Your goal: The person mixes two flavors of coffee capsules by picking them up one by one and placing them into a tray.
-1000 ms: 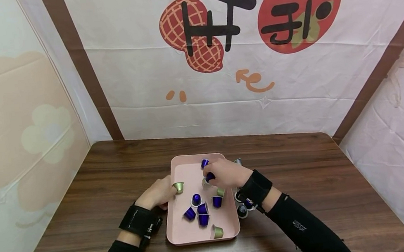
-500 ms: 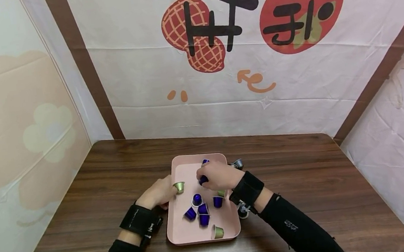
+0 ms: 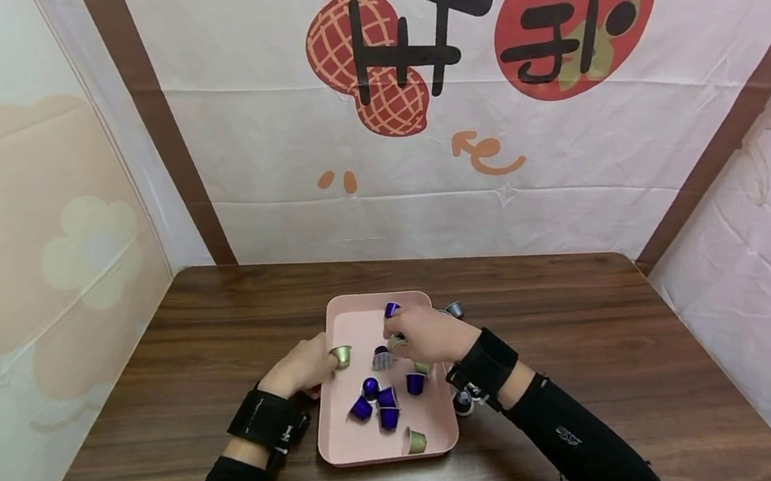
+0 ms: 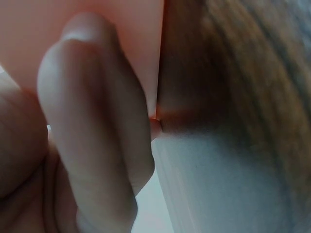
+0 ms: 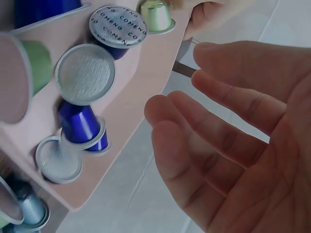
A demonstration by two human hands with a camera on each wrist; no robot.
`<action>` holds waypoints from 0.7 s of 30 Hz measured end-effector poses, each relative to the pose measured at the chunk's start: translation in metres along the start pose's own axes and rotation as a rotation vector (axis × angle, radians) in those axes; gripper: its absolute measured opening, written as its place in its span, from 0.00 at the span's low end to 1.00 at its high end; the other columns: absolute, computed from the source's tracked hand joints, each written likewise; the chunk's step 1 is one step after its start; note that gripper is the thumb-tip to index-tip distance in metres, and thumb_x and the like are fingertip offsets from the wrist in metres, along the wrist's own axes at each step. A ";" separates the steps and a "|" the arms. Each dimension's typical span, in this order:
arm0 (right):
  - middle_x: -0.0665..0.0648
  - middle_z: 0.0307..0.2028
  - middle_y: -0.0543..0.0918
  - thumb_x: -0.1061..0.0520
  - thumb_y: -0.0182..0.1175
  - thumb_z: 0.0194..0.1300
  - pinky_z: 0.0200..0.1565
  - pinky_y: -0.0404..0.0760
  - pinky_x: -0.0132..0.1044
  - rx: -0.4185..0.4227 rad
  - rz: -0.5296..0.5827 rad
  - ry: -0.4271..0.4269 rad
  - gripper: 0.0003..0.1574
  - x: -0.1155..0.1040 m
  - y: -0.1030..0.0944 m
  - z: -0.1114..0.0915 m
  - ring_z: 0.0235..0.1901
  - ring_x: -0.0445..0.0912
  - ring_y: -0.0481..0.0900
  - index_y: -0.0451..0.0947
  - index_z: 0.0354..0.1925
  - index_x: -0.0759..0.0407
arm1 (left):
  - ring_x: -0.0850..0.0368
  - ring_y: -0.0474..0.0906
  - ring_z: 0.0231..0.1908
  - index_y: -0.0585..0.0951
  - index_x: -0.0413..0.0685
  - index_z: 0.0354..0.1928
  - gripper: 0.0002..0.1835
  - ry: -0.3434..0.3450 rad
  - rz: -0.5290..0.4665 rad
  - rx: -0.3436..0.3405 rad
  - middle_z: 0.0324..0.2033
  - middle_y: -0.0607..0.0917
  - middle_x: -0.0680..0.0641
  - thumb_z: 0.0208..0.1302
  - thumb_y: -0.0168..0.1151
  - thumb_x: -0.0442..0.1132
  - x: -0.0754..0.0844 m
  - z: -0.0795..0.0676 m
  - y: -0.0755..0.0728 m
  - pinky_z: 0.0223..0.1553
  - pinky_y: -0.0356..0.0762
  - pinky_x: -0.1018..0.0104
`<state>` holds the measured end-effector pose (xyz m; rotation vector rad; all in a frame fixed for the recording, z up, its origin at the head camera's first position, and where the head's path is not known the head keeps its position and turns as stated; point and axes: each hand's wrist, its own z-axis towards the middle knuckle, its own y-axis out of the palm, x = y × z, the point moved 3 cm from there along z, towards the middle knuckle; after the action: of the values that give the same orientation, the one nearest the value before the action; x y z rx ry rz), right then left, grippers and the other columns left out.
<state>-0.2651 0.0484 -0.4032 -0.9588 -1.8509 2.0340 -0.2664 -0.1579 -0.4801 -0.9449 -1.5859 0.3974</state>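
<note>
My left hand grips the left rim of a pink tray, its fingers curled at the edge in the left wrist view. Over the tray's right side hovers my right hand; its fingers are loosely bent, with nothing between them in the right wrist view. Just left of it a blue coffee capsule lies tipped, its printed silver lid showing. A green capsule sits by the left fingers. Several blue capsules cluster lower in the tray. Another green capsule is partly hidden under the right hand.
Another green capsule lies near the tray's front edge, and a blue one at its far end. Outside the right rim, dark and silver capsules stand on the wooden table, partly hidden by the right wrist.
My right hand carried the blue capsule left, let it go in the tray and drew back right. The upright blue capsule shifted slightly toward the front left. My left hand stayed put.
</note>
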 end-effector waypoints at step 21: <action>0.54 0.35 0.79 0.60 0.61 0.61 0.29 0.76 0.30 0.028 -0.053 0.083 0.07 0.030 0.006 -0.084 0.27 0.38 0.73 0.81 0.40 0.57 | 0.55 0.75 0.11 0.67 0.32 0.50 0.15 -0.015 -0.016 -0.011 0.21 0.77 0.42 0.63 0.49 0.33 -0.001 0.000 0.000 0.10 0.76 0.63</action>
<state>-0.2360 0.1314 -0.4172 -0.9614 -1.7813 1.9541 -0.2665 -0.1585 -0.4804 -0.9390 -1.6103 0.3852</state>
